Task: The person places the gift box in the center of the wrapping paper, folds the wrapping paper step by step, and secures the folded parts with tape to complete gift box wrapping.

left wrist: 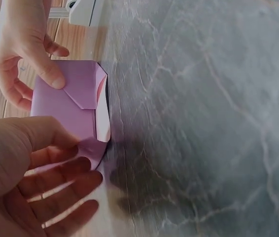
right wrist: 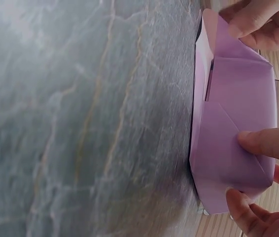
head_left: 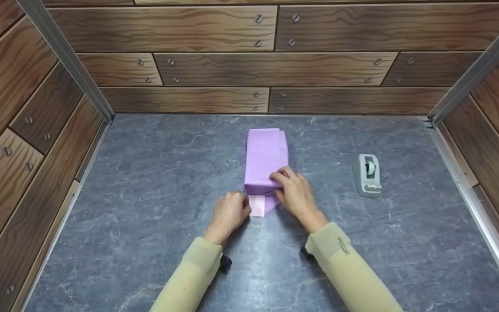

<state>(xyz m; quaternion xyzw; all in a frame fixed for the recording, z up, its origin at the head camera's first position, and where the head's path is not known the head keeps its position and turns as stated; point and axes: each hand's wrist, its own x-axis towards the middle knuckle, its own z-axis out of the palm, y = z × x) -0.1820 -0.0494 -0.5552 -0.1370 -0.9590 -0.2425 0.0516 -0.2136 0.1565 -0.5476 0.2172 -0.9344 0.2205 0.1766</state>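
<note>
A box wrapped in purple paper (head_left: 266,156) lies lengthwise on the grey marbled table. At its near end a paper flap (head_left: 257,206) with a pale pinkish inner side sticks out along the table. My left hand (head_left: 231,211) is at the left of this end, thumb and forefinger pinching the edge of a side fold (right wrist: 228,42). My right hand (head_left: 295,193) holds the right near corner. Its thumb (right wrist: 260,140) presses the folded end face, while other fingers rest on the top and side.
A grey tape dispenser (head_left: 369,175) with a roll stands on the table (head_left: 167,164) to the right. Wood-patterned walls (head_left: 215,69) with metal corner strips enclose the back and both sides.
</note>
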